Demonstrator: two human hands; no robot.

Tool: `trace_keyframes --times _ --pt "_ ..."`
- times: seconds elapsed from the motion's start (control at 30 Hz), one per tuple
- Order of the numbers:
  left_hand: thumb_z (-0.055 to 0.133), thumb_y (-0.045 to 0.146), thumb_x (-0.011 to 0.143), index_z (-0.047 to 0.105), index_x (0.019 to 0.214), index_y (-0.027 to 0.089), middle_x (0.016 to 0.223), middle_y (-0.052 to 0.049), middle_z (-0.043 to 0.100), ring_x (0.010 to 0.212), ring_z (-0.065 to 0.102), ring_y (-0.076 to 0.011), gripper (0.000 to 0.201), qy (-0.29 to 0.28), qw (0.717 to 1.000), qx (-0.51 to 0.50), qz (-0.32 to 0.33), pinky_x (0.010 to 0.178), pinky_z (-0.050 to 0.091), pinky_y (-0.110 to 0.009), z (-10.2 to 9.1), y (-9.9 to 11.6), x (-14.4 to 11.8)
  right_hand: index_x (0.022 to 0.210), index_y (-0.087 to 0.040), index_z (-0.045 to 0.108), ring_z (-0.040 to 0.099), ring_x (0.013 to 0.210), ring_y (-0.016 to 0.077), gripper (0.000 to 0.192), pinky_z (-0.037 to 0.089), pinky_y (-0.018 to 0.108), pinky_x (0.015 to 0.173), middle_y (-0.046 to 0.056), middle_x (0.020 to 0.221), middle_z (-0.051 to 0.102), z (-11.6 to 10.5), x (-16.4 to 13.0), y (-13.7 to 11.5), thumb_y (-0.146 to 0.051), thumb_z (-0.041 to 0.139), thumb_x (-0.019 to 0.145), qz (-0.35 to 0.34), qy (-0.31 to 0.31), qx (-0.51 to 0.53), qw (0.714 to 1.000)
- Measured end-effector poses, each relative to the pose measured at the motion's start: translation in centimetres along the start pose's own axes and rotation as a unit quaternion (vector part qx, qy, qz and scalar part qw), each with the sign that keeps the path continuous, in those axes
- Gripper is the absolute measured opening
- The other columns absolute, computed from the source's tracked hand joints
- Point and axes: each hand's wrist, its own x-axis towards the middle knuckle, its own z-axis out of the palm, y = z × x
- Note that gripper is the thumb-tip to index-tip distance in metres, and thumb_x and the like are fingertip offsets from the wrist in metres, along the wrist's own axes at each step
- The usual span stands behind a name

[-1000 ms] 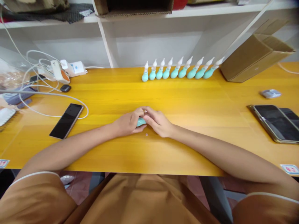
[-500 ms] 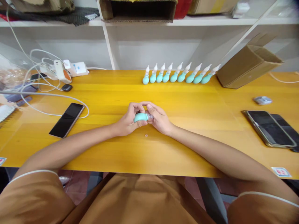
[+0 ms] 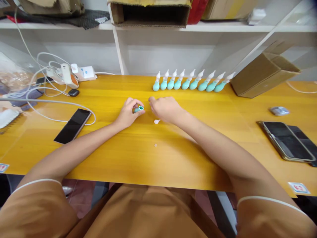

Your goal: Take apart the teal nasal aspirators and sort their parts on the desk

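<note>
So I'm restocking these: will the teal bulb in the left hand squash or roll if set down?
The teal bulb looks like soft rubber, so it probably squashes in the left hand. Its rounded body may roll if laid sideways; the finished row stands upright on flat bases.

Dark phone (image 3: 73, 125) on yellow table (image 3: 198, 145), cardboard box (image 3: 264, 71) — power strip (image 3: 83, 72), two phones (image 3: 287, 140).

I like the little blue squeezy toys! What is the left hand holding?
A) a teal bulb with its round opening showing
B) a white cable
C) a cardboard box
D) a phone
A: the left hand pinches a teal bulb whose open ring faces out, with no white tip fitted on it.
</note>
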Motion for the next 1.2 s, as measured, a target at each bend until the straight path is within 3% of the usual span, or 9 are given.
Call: trace_keyframes --times 0.17,0.33,0.53,0.63,0.7,0.83,0.97,1.1,1.2 --pt "0.077 0.023 0.099 0.072 0.119 0.023 0.117 -0.005 0.064 0.107 0.062 -0.0216 0.02 0.031 0.999 0.019 0.016 0.1 0.054 -0.038 -0.4 -0.2 -0.1 0.135 -0.003 0.066 0.079 0.107 0.041 0.042 0.051 0.043 0.082 0.03 0.107 0.082 1.5 2.4 -2.5 -0.018 0.035 0.112 -0.04 -0.034 -0.001 0.999" --pt "0.077 0.027 0.101 0.069 0.126 0.022 0.119 -0.006 0.066 0.115 0.061 -0.0244 0.027 0.051 0.997 0.043 0.033 0.109 0.051 -0.042 -0.3 -0.1 -0.4 0.142 -0.003 0.063 0.079 0.112 0.0422 0.046 0.052 0.043 0.087 0.031 0.117 0.081 0.8 2.3 -2.6 -0.032 0.036 0.117 -0.029 -0.037 0.004 0.999" --pt "0.078 0.033 0.099 0.061 0.128 0.02 0.119 -0.008 0.067 0.114 0.061 -0.0258 0.036 0.113 0.99 0.049 0.061 0.107 0.052 -0.044 0.4 -0.4 -0.6 0.157 -0.01 0.053 0.08 0.107 0.0407 0.058 0.053 0.043 0.088 0.023 0.116 0.084 -0.7 -0.7 -0.4 -0.049 0.029 0.122 0.037 -0.027 0.041 0.998" --pt "0.066 0.031 0.104 0.059 0.122 0.022 0.117 -0.009 0.067 0.111 0.061 -0.0255 0.021 0.182 0.976 0.042 0.114 0.099 0.053 -0.043 0.2 0.1 -0.9 0.162 -0.012 0.051 0.079 0.111 0.0407 0.057 0.056 0.044 0.087 0.023 0.127 0.081 0.4 -3.4 0.3 -0.045 0.028 0.122 0.069 -0.013 0.071 0.995" --pt "0.059 0.028 0.106 0.057 0.116 0.024 0.111 -0.008 0.068 0.107 0.062 -0.0251 0.011 0.205 0.962 0.034 0.179 0.096 0.053 -0.043 -0.1 0.8 -1.4 0.163 -0.013 0.051 0.078 0.114 0.0398 0.059 0.059 0.045 0.085 0.024 0.143 0.073 1.6 -5.3 0.4 -0.049 0.037 0.119 0.051 0.009 0.104 0.993" --pt "0.056 0.015 0.101 0.057 0.112 0.025 0.1 -0.004 0.071 0.096 0.067 -0.0224 0.016 0.159 0.926 0.026 0.341 0.093 0.055 -0.043 -0.4 2.6 -2.8 0.156 -0.018 0.058 0.077 0.104 0.0323 0.056 0.063 0.043 0.078 0.022 0.154 0.061 4.0 -7.6 0.5 -0.053 0.058 0.112 -0.03 0.075 0.2 0.976" --pt "0.058 0.008 0.093 0.059 0.108 0.024 0.094 -0.002 0.072 0.083 0.068 -0.0178 0.023 0.054 0.896 0.015 0.441 0.078 0.056 -0.031 -0.1 3.8 -3.9 0.137 -0.021 0.067 0.074 0.112 0.0303 0.03 0.065 0.046 0.093 0.018 0.143 0.066 5.9 -7.2 1.1 -0.038 0.062 0.113 -0.146 0.114 0.298 0.936" --pt "0.056 0.006 0.092 0.057 0.104 0.024 0.089 -0.001 0.07 0.078 0.067 -0.0165 0.022 -0.014 0.902 0.009 0.431 0.07 0.053 -0.028 0.4 3.9 -4.2 0.122 -0.02 0.072 0.072 0.108 0.0295 0.018 0.063 0.048 0.097 0.015 0.12 0.073 6.9 -6.6 1.3 -0.028 0.059 0.114 -0.179 0.149 0.339 0.912" --pt "0.059 0.008 0.095 0.055 0.107 0.024 0.088 0.0 0.065 0.075 0.063 -0.0154 0.021 -0.034 0.933 -0.028 0.358 0.068 0.053 -0.028 0.9 3.7 -3.8 0.116 -0.022 0.075 0.07 0.093 0.0227 0.014 0.062 0.039 0.084 0.01 0.11 0.073 6.9 -6.8 0.7 -0.034 0.072 0.11 -0.159 0.179 0.449 0.861"
